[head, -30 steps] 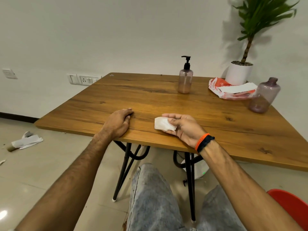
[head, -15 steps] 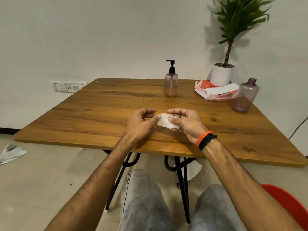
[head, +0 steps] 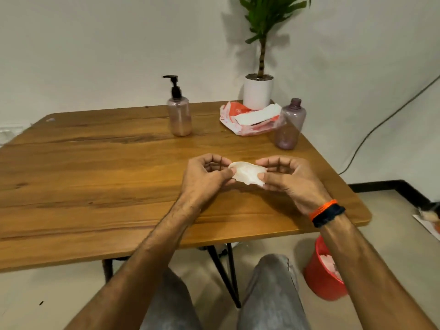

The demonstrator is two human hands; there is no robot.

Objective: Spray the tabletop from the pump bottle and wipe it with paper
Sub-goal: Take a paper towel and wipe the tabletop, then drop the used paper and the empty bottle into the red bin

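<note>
A small crumpled white paper [head: 246, 174] hangs just above the wooden tabletop [head: 100, 177], stretched between both hands. My left hand [head: 204, 179] pinches its left edge and my right hand [head: 289, 178] pinches its right edge. The pump bottle [head: 179, 113], pinkish clear plastic with a black pump head, stands upright at the back middle of the table, well beyond both hands and untouched.
A capped purple bottle [head: 290, 125] stands at the back right beside an orange-and-white packet of paper [head: 250, 120] and a white potted plant [head: 258, 91]. A red bin [head: 321, 275] with paper sits on the floor at my right. A cable runs down the right wall.
My left hand left the table edge and joined the right on the paper. Both hands lifted it and pulled it wider. The view swung to the right.
</note>
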